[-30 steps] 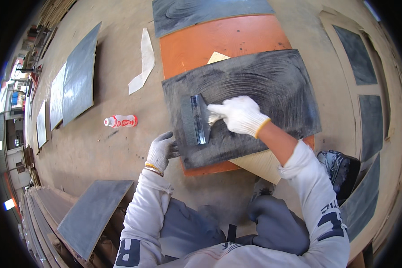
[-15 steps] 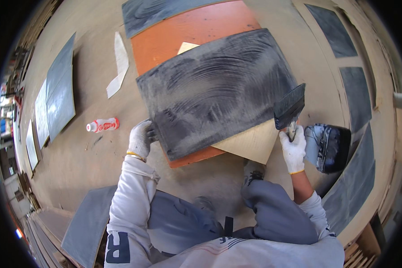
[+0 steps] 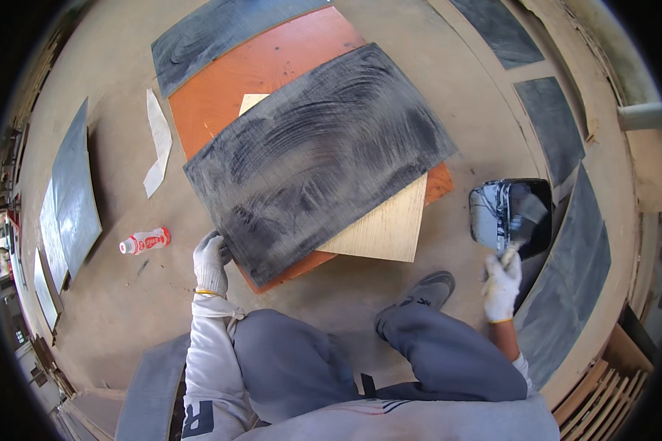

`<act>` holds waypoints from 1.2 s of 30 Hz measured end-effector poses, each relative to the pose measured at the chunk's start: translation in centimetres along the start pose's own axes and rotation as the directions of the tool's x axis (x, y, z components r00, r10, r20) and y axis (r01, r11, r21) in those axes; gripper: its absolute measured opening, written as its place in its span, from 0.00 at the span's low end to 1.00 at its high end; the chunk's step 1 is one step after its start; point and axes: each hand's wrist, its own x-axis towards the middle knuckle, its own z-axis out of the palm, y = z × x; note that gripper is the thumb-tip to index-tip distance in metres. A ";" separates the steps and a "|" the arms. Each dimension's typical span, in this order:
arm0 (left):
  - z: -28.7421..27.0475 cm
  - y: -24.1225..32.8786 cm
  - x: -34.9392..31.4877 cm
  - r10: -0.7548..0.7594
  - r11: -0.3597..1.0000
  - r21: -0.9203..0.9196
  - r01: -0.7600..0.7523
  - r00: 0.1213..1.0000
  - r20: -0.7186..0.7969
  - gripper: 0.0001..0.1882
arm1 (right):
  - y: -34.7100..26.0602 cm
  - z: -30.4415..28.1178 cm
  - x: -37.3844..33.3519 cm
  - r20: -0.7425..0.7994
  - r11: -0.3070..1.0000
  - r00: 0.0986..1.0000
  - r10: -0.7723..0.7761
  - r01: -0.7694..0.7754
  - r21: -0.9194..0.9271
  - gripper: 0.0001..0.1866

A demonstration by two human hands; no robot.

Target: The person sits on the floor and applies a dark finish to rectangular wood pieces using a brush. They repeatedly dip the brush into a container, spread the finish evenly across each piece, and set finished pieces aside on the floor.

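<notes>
A board coated in streaky black (image 3: 316, 162) lies askew on top of a bare pale plywood sheet (image 3: 382, 228) and an orange-brown board (image 3: 265, 66). At its near left corner, my left hand (image 3: 210, 264), in a white knit glove, has its fingers curled round the edge. Over on the right, my gloved right hand (image 3: 502, 288) grips the handle of a wide paintbrush (image 3: 522, 231). The brush's head is down inside a black tub (image 3: 482, 220) smeared with dark paint; its bristles are blurred.
A bottle with a red label (image 3: 146, 241) lies on the floor at left, near a white scrap (image 3: 156, 143). Dark panels stand at the left (image 3: 77, 191) and line the right (image 3: 566, 272). Another dark board (image 3: 228, 33) is at the far end. My shoe (image 3: 430, 290) is close to the stack.
My right hand has carried the paintbrush from the board's right edge down into the black tub. My left hand stays at the board's corner. The whole view has shifted.
</notes>
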 end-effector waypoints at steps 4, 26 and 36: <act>-1.3 -1.5 -0.9 -0.056 0.997 0.061 0.054 0.998 0.040 0.21 | 5.0 3.4 1.6 0.112 0.989 0.992 -0.062 0.046 0.141 0.19; 3.8 -14.8 -14.4 -0.160 0.725 -0.433 0.535 0.743 0.650 0.30 | -10.8 -12.2 3.9 -0.071 0.089 0.926 -0.371 -0.040 -0.995 0.15; 6.9 -16.3 -14.1 0.016 0.563 -0.658 0.501 0.789 0.614 0.36 | -7.0 -8.4 16.6 0.188 -0.345 0.968 0.166 0.235 -0.909 0.15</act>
